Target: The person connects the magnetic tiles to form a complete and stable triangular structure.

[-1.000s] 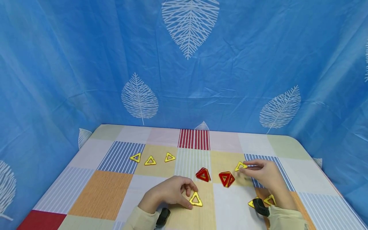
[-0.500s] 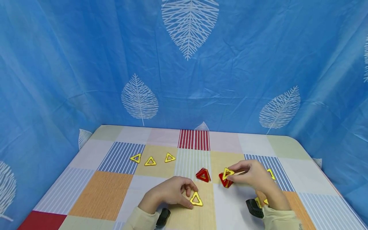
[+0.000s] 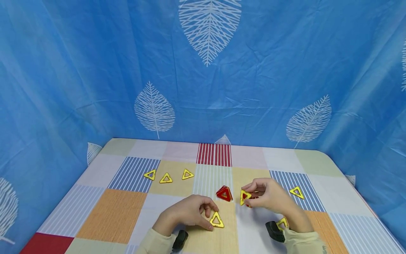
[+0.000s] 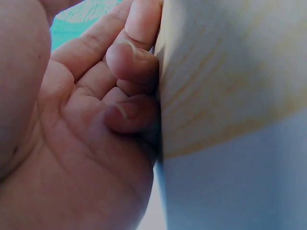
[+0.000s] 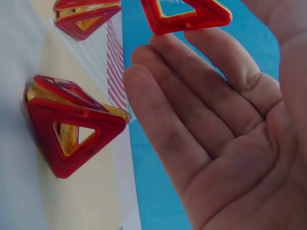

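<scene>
My right hand [image 3: 253, 194] hovers just right of a red pyramid of triangle tiles [image 3: 224, 193] and pinches a triangle tile [image 3: 244, 196] at its fingertips. That tile looks yellow-edged in the head view and red [image 5: 184, 14] in the right wrist view. A second red and yellow pyramid [image 5: 72, 139] stands on the table under this hand, mostly hidden in the head view. My left hand [image 3: 190, 211] rests on the table with curled fingers. Its thumb and forefinger hold a flat yellow triangle [image 3: 216, 219].
Three yellow triangles [image 3: 166, 178] lie in a row at the left on the checked tablecloth [image 3: 111, 215]. One more yellow triangle [image 3: 296, 192] lies on the blue stripes at the right, another [image 3: 281, 223] by my right wrist. Blue leaf-print cloth [image 3: 203, 88] walls the table.
My right hand has carried its triangle tile leftward from the blue-striped patch to beside the pyramids, uncovering a yellow triangle there. My left hand has stayed still.
</scene>
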The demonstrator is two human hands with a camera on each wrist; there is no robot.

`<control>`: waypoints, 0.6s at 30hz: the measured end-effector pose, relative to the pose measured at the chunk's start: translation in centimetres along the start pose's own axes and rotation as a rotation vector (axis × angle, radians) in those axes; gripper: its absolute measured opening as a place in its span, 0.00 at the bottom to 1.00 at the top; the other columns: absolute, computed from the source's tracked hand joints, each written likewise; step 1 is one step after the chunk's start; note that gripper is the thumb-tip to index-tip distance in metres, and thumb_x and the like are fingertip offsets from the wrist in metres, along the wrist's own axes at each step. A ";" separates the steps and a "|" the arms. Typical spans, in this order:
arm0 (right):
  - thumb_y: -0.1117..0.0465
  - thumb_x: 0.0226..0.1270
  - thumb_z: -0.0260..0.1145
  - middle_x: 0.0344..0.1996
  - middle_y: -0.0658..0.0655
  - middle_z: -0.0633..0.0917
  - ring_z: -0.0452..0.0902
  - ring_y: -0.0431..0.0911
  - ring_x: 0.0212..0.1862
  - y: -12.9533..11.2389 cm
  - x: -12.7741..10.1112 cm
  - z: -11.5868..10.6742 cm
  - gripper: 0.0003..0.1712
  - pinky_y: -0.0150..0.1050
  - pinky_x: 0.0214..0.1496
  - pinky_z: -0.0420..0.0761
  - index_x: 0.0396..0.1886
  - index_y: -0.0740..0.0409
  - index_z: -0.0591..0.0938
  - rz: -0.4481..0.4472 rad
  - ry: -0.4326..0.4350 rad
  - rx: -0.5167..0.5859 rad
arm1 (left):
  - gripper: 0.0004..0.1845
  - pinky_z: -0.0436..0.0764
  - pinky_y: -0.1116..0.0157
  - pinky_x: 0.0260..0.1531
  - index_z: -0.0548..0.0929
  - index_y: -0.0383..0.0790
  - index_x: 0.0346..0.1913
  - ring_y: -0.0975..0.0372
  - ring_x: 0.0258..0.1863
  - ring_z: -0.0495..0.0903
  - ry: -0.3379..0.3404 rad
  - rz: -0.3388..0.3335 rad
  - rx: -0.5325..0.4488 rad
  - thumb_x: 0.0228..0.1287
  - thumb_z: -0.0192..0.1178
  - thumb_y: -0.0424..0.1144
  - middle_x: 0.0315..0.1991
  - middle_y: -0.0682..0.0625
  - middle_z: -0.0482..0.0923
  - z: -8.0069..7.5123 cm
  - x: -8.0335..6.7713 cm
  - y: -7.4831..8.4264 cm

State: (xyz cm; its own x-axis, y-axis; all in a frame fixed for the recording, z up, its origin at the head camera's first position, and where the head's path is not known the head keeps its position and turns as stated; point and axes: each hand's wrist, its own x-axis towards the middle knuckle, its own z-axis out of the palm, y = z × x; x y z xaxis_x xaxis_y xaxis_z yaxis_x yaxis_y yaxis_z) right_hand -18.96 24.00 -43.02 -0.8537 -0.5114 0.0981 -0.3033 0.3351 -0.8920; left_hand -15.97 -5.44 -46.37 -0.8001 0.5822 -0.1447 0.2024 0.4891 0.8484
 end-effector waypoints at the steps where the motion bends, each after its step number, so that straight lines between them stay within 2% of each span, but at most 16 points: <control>1: 0.67 0.53 0.79 0.44 0.62 0.87 0.86 0.54 0.45 0.0 0.0 0.1 0.12 0.37 0.45 0.83 0.32 0.65 0.83 -0.006 -0.007 0.007 | 0.18 0.64 0.70 0.25 0.85 0.46 0.43 0.66 0.22 0.66 0.000 0.002 -0.003 0.49 0.80 0.35 0.27 0.54 0.77 0.0 0.0 0.0; 7: 0.69 0.53 0.78 0.41 0.60 0.88 0.86 0.50 0.41 0.0 0.2 0.7 0.11 0.38 0.43 0.84 0.29 0.62 0.81 -0.020 -0.029 0.015 | 0.18 0.65 0.70 0.24 0.86 0.45 0.43 0.66 0.22 0.66 -0.001 0.018 -0.015 0.49 0.80 0.35 0.27 0.53 0.77 0.0 0.0 -0.1; 12: 0.70 0.50 0.77 0.44 0.63 0.87 0.85 0.49 0.44 0.1 0.4 1.4 0.12 0.39 0.44 0.83 0.28 0.61 0.79 -0.017 -0.040 0.007 | 0.18 0.65 0.70 0.24 0.86 0.46 0.43 0.66 0.21 0.66 0.001 0.017 -0.004 0.49 0.80 0.35 0.27 0.54 0.77 0.0 0.1 -0.1; 18: 0.69 0.51 0.77 0.43 0.66 0.87 0.86 0.48 0.40 0.0 0.5 2.0 0.13 0.37 0.41 0.84 0.30 0.62 0.79 -0.004 -0.057 0.034 | 0.18 0.64 0.70 0.24 0.86 0.46 0.43 0.66 0.21 0.66 0.004 0.008 0.006 0.48 0.81 0.36 0.27 0.54 0.77 0.1 0.1 -0.2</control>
State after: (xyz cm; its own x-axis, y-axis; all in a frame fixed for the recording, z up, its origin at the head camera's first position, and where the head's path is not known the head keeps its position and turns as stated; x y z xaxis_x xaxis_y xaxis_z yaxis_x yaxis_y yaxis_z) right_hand -18.55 22.13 -43.86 -0.8266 -0.5575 0.0774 -0.2914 0.3062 -0.9063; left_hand -16.02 -5.38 -46.58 -0.8009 0.5833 -0.1354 0.2122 0.4879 0.8467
